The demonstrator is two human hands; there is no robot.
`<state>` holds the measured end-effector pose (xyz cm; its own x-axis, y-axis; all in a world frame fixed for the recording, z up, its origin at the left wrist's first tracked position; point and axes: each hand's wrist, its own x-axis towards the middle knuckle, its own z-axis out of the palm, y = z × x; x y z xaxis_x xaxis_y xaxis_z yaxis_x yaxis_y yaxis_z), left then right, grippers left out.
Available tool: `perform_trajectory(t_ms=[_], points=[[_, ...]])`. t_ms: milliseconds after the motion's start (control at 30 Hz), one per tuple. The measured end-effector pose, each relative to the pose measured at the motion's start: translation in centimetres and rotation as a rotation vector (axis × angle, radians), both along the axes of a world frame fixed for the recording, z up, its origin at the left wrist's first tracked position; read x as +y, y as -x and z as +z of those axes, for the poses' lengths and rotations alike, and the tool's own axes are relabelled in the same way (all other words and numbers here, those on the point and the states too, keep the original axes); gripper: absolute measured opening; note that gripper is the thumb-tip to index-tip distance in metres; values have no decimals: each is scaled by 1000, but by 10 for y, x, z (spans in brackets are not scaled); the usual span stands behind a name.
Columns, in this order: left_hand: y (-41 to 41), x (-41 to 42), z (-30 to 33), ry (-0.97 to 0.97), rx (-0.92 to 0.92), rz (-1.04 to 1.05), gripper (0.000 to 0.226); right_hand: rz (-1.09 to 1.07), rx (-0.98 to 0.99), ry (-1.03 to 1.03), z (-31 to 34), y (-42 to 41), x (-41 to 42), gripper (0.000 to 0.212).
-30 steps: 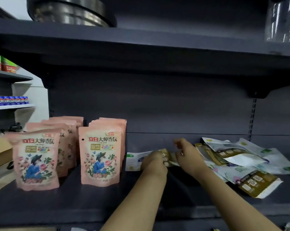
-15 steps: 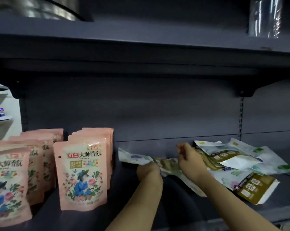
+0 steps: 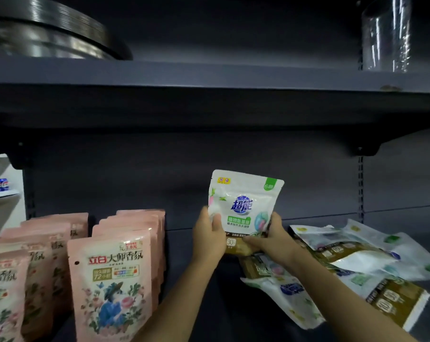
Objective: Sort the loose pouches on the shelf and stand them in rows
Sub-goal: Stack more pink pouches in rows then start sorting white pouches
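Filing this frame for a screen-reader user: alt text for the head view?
Both hands, left hand and right hand, hold a white pouch upright above a dark shelf. Pink pouches stand in rows on the left; loose white and gold pouches lie heaped on the right.

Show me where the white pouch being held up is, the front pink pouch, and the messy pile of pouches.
White pouch (image 3: 243,206): head view, on its blue logo.
Front pink pouch (image 3: 112,287): head view, middle of its printed face.
Loose pile of pouches (image 3: 372,262): head view, on a white pouch lying flat atop the heap.
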<state>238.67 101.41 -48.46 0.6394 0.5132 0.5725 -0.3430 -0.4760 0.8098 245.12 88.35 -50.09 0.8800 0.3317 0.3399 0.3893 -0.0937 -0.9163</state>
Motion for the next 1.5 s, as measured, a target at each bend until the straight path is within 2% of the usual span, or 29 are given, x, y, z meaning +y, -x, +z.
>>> perform_trajectory(t_ms=[167,267,333,433,600,667,767,833,1000,1200,1300,1433,1500], points=[[-24,17,-22,58,48,95,11,105,32,16,-8,-23,22,70],[-35,24,-32,8,116,295,23,201,84,-77,-19,-35,43,74],[-38,27,-36,16,142,308,32,249,148,-145,-24,-39,56,74],[-44,35,-44,40,236,295,44,213,148,-54,-29,-42,67,73],[-53,45,-62,81,316,208,43,14,58,103,-61,-75,73,93],[-54,48,-67,62,342,165,43,-25,40,164,-57,-66,71,82],[-55,52,-71,54,325,175,47,-83,2,223,-55,-53,69,42],[-54,54,-74,91,305,226,45,-144,-8,263,-58,-48,70,28],[-48,48,-78,5,467,317,27,-236,-59,351,-63,-42,72,37],[-53,46,-82,-1,435,293,25,-269,-33,341,-61,-44,71,40],[-59,49,-85,20,381,272,27,-280,-22,326,-61,-46,73,44],[-65,52,-86,60,373,260,33,-270,0,302,-53,-51,74,23],[-68,52,-86,66,435,258,43,-240,25,319,-50,-56,73,34]])
